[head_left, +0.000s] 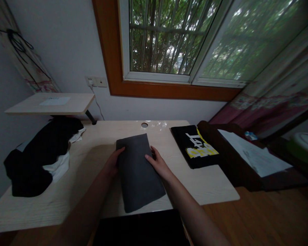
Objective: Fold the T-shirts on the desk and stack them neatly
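Observation:
A dark grey, smooth, flat rectangular panel [141, 174] is held above the middle of the desk, tilted towards me. Whether it is a stiff board or neatly folded cloth, I cannot tell. My left hand [114, 160] grips its left edge, the thumb on the front and the other fingers hidden behind. On the right edge, my right hand [157, 162] holds it the same way, thumb in front. To the right lies a folded black T-shirt [181, 136] with a white and yellow print. A heap of black and white clothes [43, 150] is at the left.
The pale wooden desk [207, 188] carries a raised shelf [79, 106] at the back left. Right of the desk stands a dark brown piece of furniture [226, 153] with a white sheet [254, 153] on it. Something black [141, 229] fills the bottom edge.

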Available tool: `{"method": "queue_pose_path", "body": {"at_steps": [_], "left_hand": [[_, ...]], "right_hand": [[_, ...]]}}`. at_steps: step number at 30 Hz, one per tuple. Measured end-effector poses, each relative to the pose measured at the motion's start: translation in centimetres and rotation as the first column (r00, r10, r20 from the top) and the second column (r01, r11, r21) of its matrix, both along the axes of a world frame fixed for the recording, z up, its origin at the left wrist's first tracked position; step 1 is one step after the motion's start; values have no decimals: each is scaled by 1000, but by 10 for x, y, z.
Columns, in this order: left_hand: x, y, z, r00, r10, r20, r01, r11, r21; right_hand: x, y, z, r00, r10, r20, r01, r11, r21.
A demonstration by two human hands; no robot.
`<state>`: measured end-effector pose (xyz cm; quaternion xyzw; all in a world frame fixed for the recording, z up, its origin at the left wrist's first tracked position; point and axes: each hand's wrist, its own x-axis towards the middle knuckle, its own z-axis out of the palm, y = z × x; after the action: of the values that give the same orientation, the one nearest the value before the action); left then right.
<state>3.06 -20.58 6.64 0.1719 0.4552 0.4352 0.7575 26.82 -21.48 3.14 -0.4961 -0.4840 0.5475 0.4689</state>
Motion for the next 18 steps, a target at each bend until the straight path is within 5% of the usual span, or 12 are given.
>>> {"method": "queue_pose_path", "body": {"at_steps": [8,18], "left_hand": [[4,3,-2,1000,-2,26,0,998,64],[8,12,-10,996,78,-45,-76,996,53]], "right_hand": [[18,-14,27,892,244,-380,-373,874,-313],[14,-21,23,912,146,-383,-257,932,-255]]}}
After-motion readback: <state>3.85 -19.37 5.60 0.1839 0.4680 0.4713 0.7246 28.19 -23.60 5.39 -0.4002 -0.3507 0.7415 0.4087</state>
